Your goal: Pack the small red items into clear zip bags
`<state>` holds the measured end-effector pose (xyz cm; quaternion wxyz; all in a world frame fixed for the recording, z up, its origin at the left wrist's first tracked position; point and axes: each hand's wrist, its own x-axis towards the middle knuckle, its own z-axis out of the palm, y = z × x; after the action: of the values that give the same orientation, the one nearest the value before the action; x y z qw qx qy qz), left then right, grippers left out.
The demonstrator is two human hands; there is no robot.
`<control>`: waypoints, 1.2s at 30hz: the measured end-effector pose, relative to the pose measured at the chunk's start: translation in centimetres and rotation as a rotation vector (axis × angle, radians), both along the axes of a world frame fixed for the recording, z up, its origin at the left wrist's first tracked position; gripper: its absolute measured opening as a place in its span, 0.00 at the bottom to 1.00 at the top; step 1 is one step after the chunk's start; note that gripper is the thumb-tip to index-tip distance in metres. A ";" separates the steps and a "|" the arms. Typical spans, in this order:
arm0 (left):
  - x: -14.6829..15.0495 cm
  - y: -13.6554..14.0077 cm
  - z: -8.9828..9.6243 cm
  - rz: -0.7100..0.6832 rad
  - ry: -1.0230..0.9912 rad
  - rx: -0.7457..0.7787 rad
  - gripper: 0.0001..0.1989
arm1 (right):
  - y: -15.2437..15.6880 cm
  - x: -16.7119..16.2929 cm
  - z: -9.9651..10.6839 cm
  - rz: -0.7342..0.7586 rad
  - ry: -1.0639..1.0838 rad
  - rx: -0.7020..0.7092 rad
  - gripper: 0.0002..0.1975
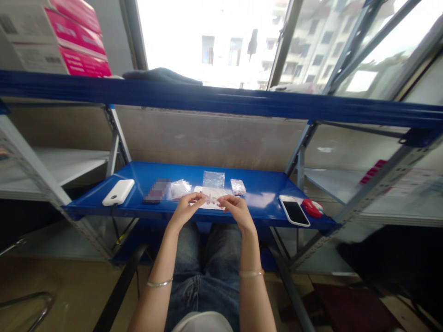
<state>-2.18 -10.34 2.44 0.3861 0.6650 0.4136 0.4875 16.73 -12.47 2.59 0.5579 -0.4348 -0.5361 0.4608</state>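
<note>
My left hand and my right hand meet over a white sheet near the front of the blue shelf. Fingers and thumb are pinched together on both hands. What lies between the fingertips is too small to make out; small reddish specks show there. Just behind the sheet lies a flat clear plastic bag. A pile of small clear bags is left of my left hand. Beyond my right hand sits another small clear packet with something in it.
A white power bank-like device with a cable lies at the left, and a blurred dark rectangle beside it. At the right are a phone and a red object. A blue upper beam crosses above; metal posts flank the shelf.
</note>
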 end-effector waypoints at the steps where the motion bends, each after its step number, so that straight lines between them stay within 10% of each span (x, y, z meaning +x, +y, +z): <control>1: 0.0 0.0 0.0 -0.003 0.006 0.005 0.13 | 0.0 0.0 0.0 -0.002 0.001 0.000 0.13; 36: 0.7 -0.4 0.4 -0.044 0.019 0.122 0.09 | -0.1 -0.4 0.1 0.023 -0.082 0.112 0.12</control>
<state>-1.47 -10.76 2.86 0.3516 0.7006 0.3722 0.4970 16.33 -12.54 2.69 0.5536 -0.4151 -0.5883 0.4185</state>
